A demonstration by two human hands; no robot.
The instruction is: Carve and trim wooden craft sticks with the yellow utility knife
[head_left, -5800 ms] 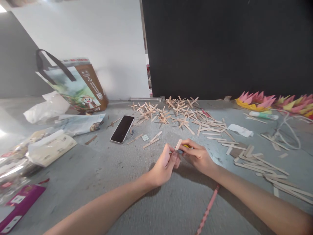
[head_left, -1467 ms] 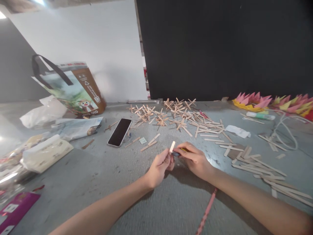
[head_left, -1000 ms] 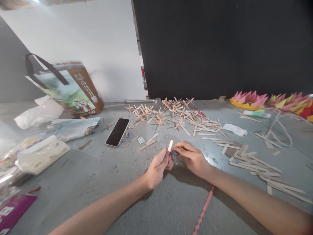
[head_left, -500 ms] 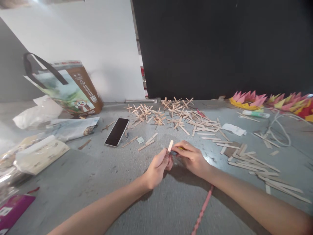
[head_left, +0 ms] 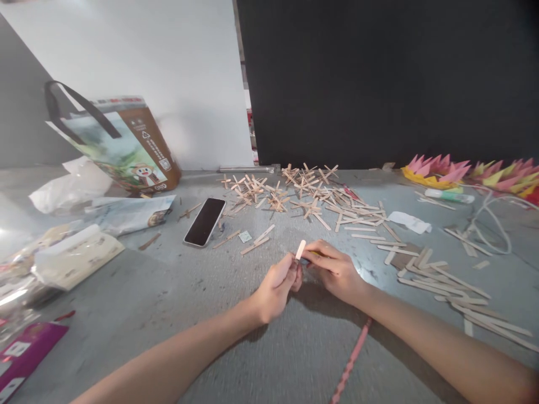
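Observation:
My left hand [head_left: 280, 285] is closed around a wooden craft stick [head_left: 300, 249], whose pale, rounded end points up past the thumb. Close against it, my right hand [head_left: 334, 270] pinches a small tool with yellow [head_left: 313, 253] and dark parts, held right beside the stick. Fingers cover most of this tool, so its exact kind cannot be made out. Both hands are just above the grey table [head_left: 236, 348]. A pink, wavy-edged strip [head_left: 352, 359] lies under my right forearm.
Beyond my hands spreads a pile of crossed craft sticks [head_left: 305, 182], with loose sticks [head_left: 438, 280] to the right. A phone [head_left: 205, 222], printed bag [head_left: 126, 148] and plastic packets [head_left: 80, 255] are on the left. Pink-and-yellow paper crafts [head_left: 438, 171], a glue stick [head_left: 449, 196] and white cable [head_left: 507, 235] occupy the right.
The view has shifted slightly, moving the scene a little to the right. My right fingers now cover more of the dark part of the tool beside the stick.

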